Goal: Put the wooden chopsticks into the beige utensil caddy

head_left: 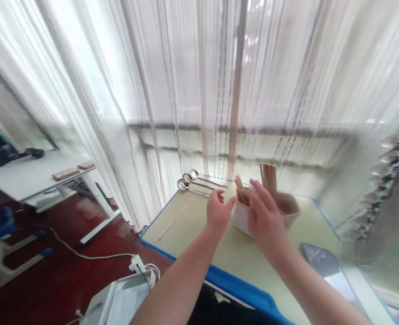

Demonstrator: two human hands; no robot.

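Observation:
My right hand (265, 212) reaches over a pale utensil holder (242, 219), fingers apart, its fingertips beside light wooden chopsticks (240, 190) standing in the left part. Whether they touch is hard to make out. Darker brown chopsticks (269, 178) stand upright in a bunch farther back in the holder. To the left, my left hand (219, 210) hovers above the table, thumb away from the curled fingers, with nothing visible in it. Just beyond it lie three metal ladles (186, 177), handles pointing right. A thin pair of chopsticks (172, 222) rests at the table's left.
The cream table (199, 243) has a blue edge. A dark flat tablet-like device (330, 271) lies at its right. Sheer curtains (199, 81) hang behind. On the left stand a white desk (26, 176), a cable (97, 257) and a power strip (137, 264) on a grey cabinet.

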